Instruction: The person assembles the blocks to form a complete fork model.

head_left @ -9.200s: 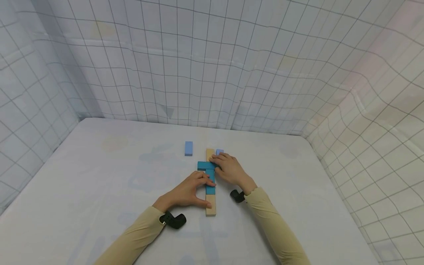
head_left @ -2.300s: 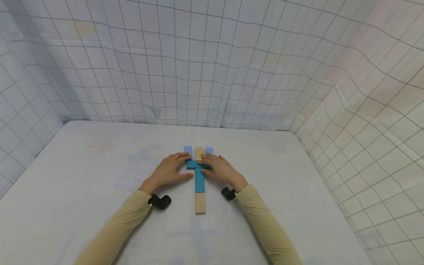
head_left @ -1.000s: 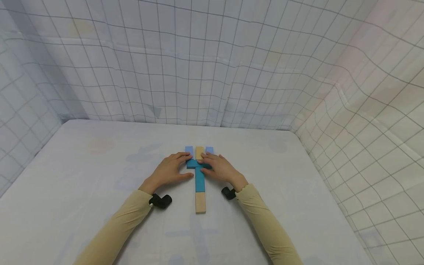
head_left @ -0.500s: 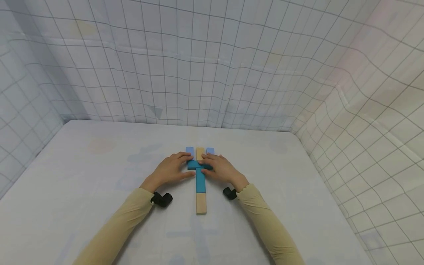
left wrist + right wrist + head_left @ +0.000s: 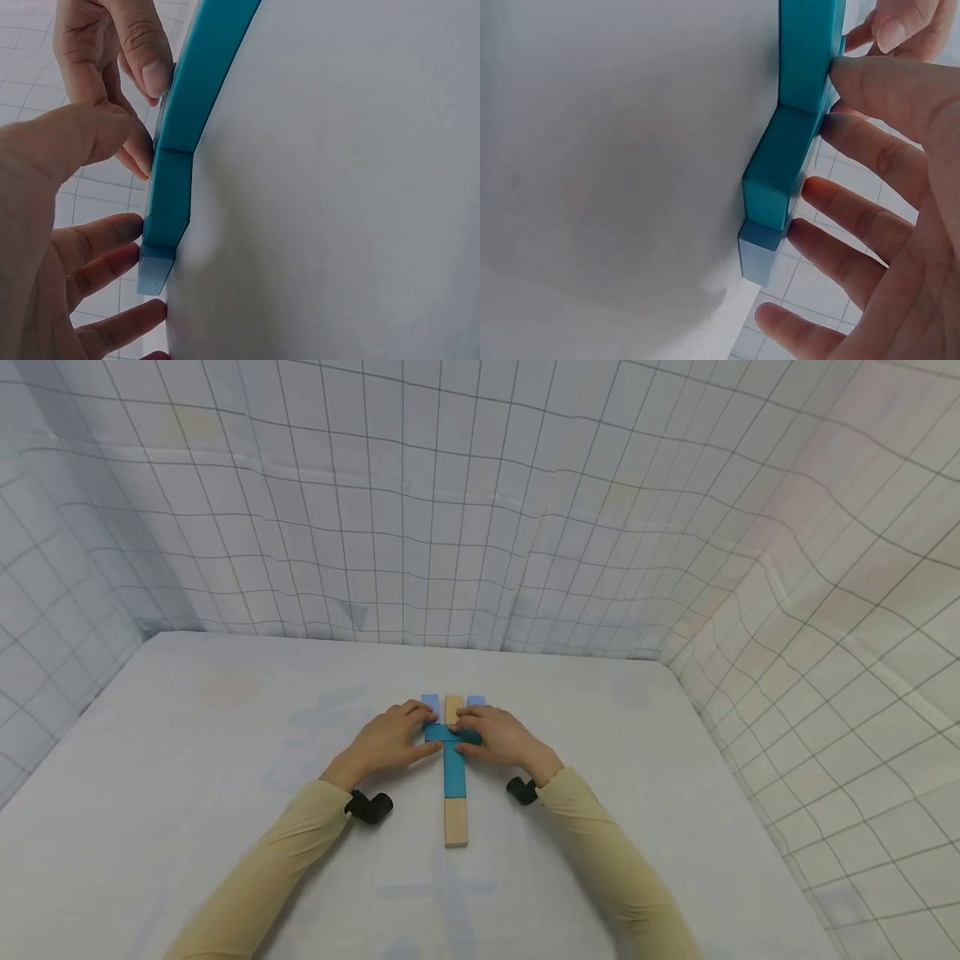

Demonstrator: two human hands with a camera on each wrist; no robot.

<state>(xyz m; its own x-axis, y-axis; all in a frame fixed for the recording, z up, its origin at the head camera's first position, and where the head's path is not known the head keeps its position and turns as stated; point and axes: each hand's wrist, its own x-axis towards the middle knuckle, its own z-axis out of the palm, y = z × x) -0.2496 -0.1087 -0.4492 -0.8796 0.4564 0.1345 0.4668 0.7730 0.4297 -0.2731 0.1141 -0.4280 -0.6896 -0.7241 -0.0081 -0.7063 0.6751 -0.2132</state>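
left hand (image 5: 390,742): palm down, fingers straight and spread, tips pointing forward and inward | right hand (image 5: 501,739): palm down, mirrored, fingers straight, tips almost meeting the left's | both forearms in tan sleeves, angled inward | a black camera under each wrist

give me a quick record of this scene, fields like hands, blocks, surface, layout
left hand: left hand touches the left end of the teal crossbar block
right hand: right hand touches its right end
layout: teal stem block runs toward the person, wooden block at its near end
far row: light blue block, tan block, second light blue block
surface: white table
backdrop: grid-patterned cloth
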